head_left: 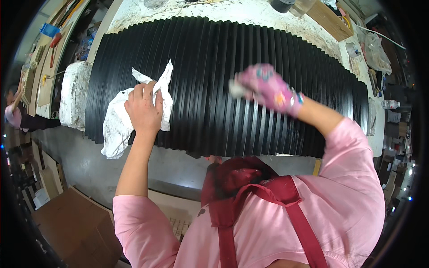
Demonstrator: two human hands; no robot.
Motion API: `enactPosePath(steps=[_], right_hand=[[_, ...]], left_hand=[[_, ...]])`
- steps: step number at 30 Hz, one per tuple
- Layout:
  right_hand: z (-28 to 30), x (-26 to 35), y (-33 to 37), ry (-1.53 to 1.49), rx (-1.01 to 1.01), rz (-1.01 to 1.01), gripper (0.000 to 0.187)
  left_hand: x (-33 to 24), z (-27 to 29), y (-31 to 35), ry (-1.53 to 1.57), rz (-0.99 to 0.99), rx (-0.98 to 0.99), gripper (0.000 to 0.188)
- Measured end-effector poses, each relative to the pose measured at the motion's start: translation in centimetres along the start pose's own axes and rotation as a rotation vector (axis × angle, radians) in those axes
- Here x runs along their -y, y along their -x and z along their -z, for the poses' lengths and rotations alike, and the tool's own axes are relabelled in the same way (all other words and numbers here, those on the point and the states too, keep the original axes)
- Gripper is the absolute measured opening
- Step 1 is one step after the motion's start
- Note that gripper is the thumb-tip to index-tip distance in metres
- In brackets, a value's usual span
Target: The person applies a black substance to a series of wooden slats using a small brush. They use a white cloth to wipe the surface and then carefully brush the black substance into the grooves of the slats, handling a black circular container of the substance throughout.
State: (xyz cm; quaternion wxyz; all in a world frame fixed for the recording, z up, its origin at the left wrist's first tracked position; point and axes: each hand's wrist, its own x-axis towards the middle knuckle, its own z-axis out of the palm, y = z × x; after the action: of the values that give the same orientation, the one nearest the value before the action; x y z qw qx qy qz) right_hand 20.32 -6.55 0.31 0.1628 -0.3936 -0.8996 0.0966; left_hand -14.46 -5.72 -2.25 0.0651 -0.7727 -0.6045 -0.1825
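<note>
A long black pleated bellows cover lies across the worktable, its folds running away from me. My bare left hand is closed on a crumpled white cloth, which rests on the left part of the pleats and hangs past their near edge. Over the right-middle folds is my right hand, in a pink patterned glove. Its fingers are closed round a small whitish wad, slightly blurred; whether it is cloth or sponge I cannot tell.
A white wrapped block stands against the bellows' left end. Behind it on the stained white table are a wooden box and a dark-lidded jar. A cardboard box sits on the floor at lower left. Another person is at far left.
</note>
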Motion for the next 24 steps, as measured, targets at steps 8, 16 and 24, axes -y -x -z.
enactPosePath(steps=[8, 16, 24], right_hand=[[-1.2, -5.3, -8.8, -0.065, -0.287, -0.124, 0.035], [-2.3, 7.8, 0.2, -0.042, 0.141, 0.369, 0.027], [-1.5, 3.5, -1.3, -0.084, -0.082, -0.089, 0.015]], left_hand=[[-0.4, 0.1, -0.5, 0.011, -0.02, -0.03, 0.028], [0.3, -0.3, 0.1, -0.003, -0.001, -0.045, 0.026], [-0.2, -0.2, -0.9, -0.023, -0.016, -0.044, 0.027]])
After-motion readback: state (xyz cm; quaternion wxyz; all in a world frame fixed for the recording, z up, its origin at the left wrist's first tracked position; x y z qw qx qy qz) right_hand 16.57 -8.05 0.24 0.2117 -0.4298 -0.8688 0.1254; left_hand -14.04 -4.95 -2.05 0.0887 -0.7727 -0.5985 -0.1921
